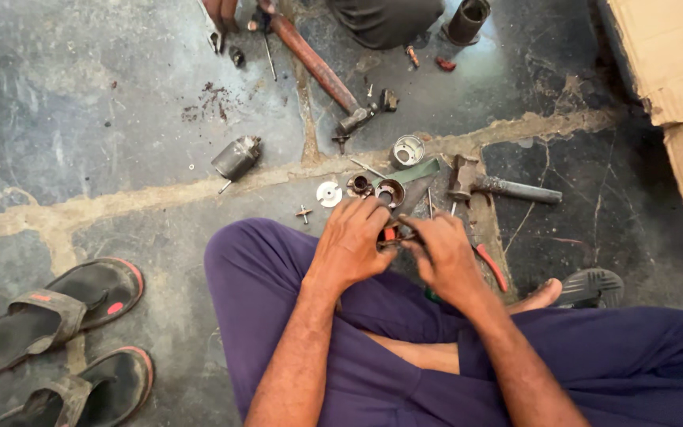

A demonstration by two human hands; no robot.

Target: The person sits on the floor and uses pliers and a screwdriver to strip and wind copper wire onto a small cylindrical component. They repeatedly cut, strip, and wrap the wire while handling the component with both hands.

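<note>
Left hand (351, 241) fingers curled tight, clasping a small dark metal part with a red-orange piece (390, 235), held over the lap just below the round dark metal cup (390, 192) on the floor. Right hand (441, 251) fingertips pinched closed on the same part from the other side, both hands touching it; red-handled pliers (490, 265) lie just right of that cup, beside the right hand.

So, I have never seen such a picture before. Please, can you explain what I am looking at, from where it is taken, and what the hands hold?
The camera sits on a person's head and looks down, so you see their own arms and crossed legs on a stone floor. The left hand and right hand together grip a small metal part with red on it; what it is I cannot tell. Before them lie a hammer, a round metal disc, small cups and a grey cylinder. Sandals lie at the left. Another person sits at the top.
</note>
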